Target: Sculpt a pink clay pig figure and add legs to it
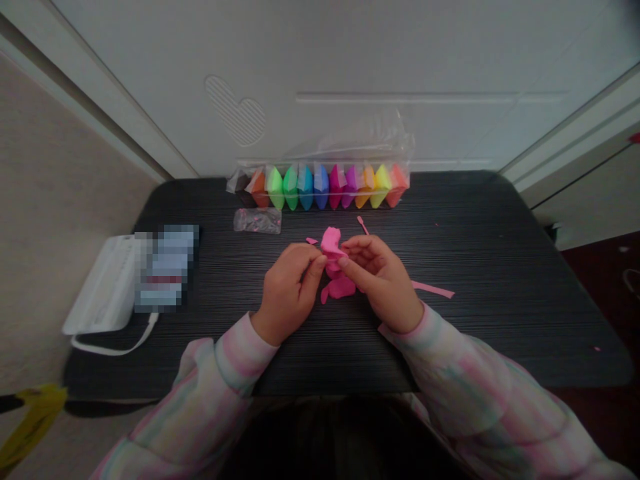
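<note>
A piece of pink modelling clay is pinched between my two hands above the middle of the table. On its left side, the thumb and forefinger of my left hand press together on the clay. My right hand grips the other side with its thumb and curled fingers. Just below the fingertips sits a lumpy pink clay shape; I cannot tell whether it is joined to the held piece. Beyond my hands lie a small pink scrap and a thin pink plastic tool. A flat pink strip extends right of my right hand.
Along the back of the dark ribbed table stands a row of several coloured clay packs in clear plastic. A small crumpled plastic bag lies before it. At left are a white device with a cable and a blurred phone.
</note>
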Tool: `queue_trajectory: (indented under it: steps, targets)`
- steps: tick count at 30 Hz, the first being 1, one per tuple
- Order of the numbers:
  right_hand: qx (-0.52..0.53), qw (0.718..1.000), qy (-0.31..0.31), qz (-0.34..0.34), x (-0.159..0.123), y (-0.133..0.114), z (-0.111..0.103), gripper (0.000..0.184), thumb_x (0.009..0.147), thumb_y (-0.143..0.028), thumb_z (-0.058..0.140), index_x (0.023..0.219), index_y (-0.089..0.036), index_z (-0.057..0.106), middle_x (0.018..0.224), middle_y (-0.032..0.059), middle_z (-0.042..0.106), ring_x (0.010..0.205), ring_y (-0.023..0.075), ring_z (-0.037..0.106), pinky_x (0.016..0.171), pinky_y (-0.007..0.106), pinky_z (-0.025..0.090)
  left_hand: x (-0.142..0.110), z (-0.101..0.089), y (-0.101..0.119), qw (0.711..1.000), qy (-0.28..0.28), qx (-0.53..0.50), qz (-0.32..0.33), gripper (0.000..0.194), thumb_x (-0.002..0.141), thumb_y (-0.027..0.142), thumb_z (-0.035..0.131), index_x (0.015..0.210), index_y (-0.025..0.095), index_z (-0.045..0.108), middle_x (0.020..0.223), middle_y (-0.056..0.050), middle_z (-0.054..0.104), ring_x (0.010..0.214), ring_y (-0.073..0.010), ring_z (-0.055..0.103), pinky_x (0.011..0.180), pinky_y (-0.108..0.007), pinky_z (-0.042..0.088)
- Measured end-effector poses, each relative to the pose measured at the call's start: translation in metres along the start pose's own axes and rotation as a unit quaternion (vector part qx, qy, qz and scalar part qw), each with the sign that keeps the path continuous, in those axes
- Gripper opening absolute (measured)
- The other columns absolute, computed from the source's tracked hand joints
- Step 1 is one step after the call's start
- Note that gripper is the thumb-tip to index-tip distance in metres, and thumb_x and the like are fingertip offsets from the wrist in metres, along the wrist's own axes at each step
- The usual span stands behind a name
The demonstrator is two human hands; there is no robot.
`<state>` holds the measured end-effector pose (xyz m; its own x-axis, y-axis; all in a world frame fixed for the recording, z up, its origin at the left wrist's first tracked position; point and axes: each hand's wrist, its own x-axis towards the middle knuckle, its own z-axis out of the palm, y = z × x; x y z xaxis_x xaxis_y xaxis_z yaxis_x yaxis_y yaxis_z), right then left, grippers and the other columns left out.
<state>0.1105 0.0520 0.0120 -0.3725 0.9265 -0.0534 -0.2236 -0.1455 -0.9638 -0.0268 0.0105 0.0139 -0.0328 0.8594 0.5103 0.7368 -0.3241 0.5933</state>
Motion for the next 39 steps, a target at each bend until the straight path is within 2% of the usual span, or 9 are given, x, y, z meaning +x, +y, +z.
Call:
queue_trajectory:
  steps: [5, 9, 13, 16, 19, 24, 30, 35, 39]
  targets:
    - [0.034, 0.999, 0.031, 0.006, 0.004, 0.004, -0.003, 0.016, 0.069, -0.020, 0.065, 0.082, -0.022, 0.057, 0.077, -0.0041, 0.062, 0.069, 0.0077, 0.059, 0.065, 0.022, 0.048, 0.001, -0.002, -0.002, 0.996, 0.028, -0.023, -0.081, 0.021, 0.086, 0.020, 0.041, 0.074, 0.016, 0.058, 0.073, 0.001, 0.062, 0.073, -0.0072, 0.058, 0.072, -0.018, 0.044]
    - [0.059, 0.997, 0.043, 0.027, 0.006, 0.006, -0.005, 0.015, 0.068, -0.021, 0.066, 0.081, -0.022, 0.058, 0.074, -0.0046, 0.062, 0.066, 0.0075, 0.058, 0.064, 0.023, 0.047, 0.004, -0.005, -0.005, 0.987, 0.045, -0.062, -0.142, 0.013, 0.081, 0.023, 0.052, 0.074, 0.018, 0.062, 0.072, 0.003, 0.064, 0.070, -0.0072, 0.058, 0.072, -0.019, 0.045]
    - [0.055, 0.996, 0.060, 0.024, 0.008, 0.004, -0.008, 0.014, 0.068, -0.023, 0.065, 0.080, -0.022, 0.058, 0.073, -0.0046, 0.061, 0.067, 0.0084, 0.057, 0.064, 0.024, 0.046, 0.007, -0.006, -0.010, 0.968, 0.071, -0.145, -0.192, 0.005, 0.073, 0.023, 0.062, 0.073, 0.019, 0.063, 0.070, 0.004, 0.064, 0.065, -0.0069, 0.058, 0.068, -0.019, 0.045]
    - [0.063, 0.996, 0.064, 0.005, 0.010, 0.003, -0.010, 0.011, 0.070, -0.023, 0.063, 0.079, -0.023, 0.058, 0.074, -0.0051, 0.061, 0.067, 0.0083, 0.056, 0.064, 0.024, 0.045, 0.011, -0.005, -0.014, 0.948, 0.088, -0.209, -0.224, 0.012, 0.066, 0.026, 0.067, 0.066, 0.017, 0.060, 0.067, 0.004, 0.062, 0.065, -0.0077, 0.057, 0.065, -0.019, 0.046]
    - [0.072, 0.995, 0.070, -0.004, 0.011, 0.003, -0.012, 0.010, 0.070, -0.022, 0.063, 0.079, -0.023, 0.058, 0.073, -0.0058, 0.061, 0.064, 0.0079, 0.056, 0.063, 0.024, 0.045, 0.012, -0.003, -0.018, 0.937, 0.084, -0.230, -0.251, 0.018, 0.063, 0.030, 0.069, 0.065, 0.016, 0.058, 0.067, 0.003, 0.061, 0.066, -0.0095, 0.059, 0.065, -0.021, 0.047]
    - [0.078, 0.994, 0.077, 0.003, 0.011, 0.001, -0.011, 0.010, 0.069, -0.021, 0.064, 0.077, -0.022, 0.059, 0.071, -0.0057, 0.061, 0.064, 0.0075, 0.056, 0.062, 0.023, 0.044, 0.014, -0.006, -0.020, 0.944, 0.064, -0.181, -0.267, 0.013, 0.066, 0.029, 0.066, 0.067, 0.016, 0.063, 0.068, 0.002, 0.066, 0.065, -0.0106, 0.060, 0.064, -0.021, 0.047]
    - [0.090, 0.992, 0.084, -0.003, 0.013, 0.002, -0.012, 0.009, 0.069, -0.022, 0.064, 0.076, -0.022, 0.059, 0.070, -0.0064, 0.061, 0.061, 0.0069, 0.055, 0.060, 0.022, 0.044, 0.020, -0.017, -0.034, 0.957, 0.044, -0.083, -0.273, 0.020, 0.075, 0.032, 0.054, 0.077, 0.017, 0.068, 0.080, 0.000, 0.070, 0.081, -0.0133, 0.061, 0.078, -0.024, 0.044]
    - [0.098, 0.991, 0.088, -0.005, 0.013, 0.000, -0.012, 0.009, 0.068, -0.021, 0.064, 0.075, -0.022, 0.059, 0.069, -0.0065, 0.061, 0.060, 0.0065, 0.054, 0.059, 0.021, 0.044, 0.019, -0.013, -0.043, 0.964, -0.013, -0.030, -0.263, 0.020, 0.072, 0.034, 0.057, 0.074, 0.018, 0.068, 0.075, 0.001, 0.069, 0.072, -0.0130, 0.060, 0.068, -0.023, 0.043]
    - [0.102, 0.990, 0.093, -0.001, 0.013, -0.001, -0.012, 0.010, 0.067, -0.022, 0.065, 0.075, -0.021, 0.059, 0.069, -0.0065, 0.061, 0.061, 0.0068, 0.055, 0.060, 0.022, 0.044, 0.018, -0.014, -0.047, 0.967, -0.021, 0.030, -0.251, 0.019, 0.068, 0.037, 0.061, 0.065, 0.018, 0.063, 0.064, 0.002, 0.063, 0.060, -0.0116, 0.053, 0.059, -0.023, 0.039]
